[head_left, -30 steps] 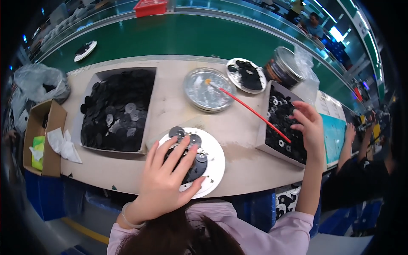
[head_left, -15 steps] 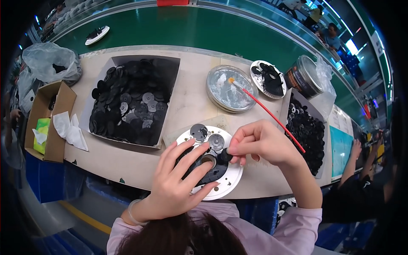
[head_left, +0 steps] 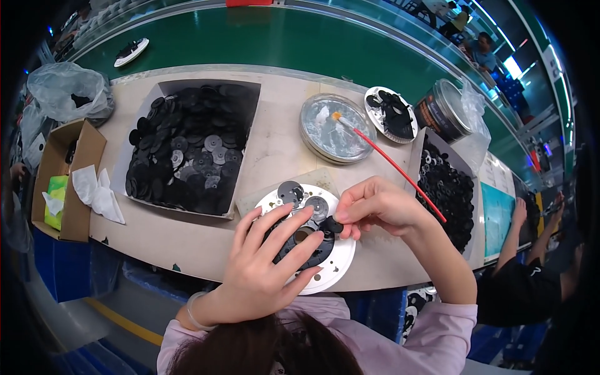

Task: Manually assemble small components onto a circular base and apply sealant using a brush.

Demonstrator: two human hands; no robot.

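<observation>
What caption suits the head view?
Left hand spread over a white round base, right hand pinching a small black disc.

At the left end of the bench [head_left: 275, 144] we see a brown carton [head_left: 89, 150] with a green packet [head_left: 57, 187] inside and a white tissue [head_left: 103, 197] at its right side. By the far left corner we find a clear plastic bag [head_left: 56, 87]; toward the right end, a dark tin [head_left: 434, 114] and a teal sheet [head_left: 498, 215]. Past the far edge we see a green belt [head_left: 250, 44].
</observation>
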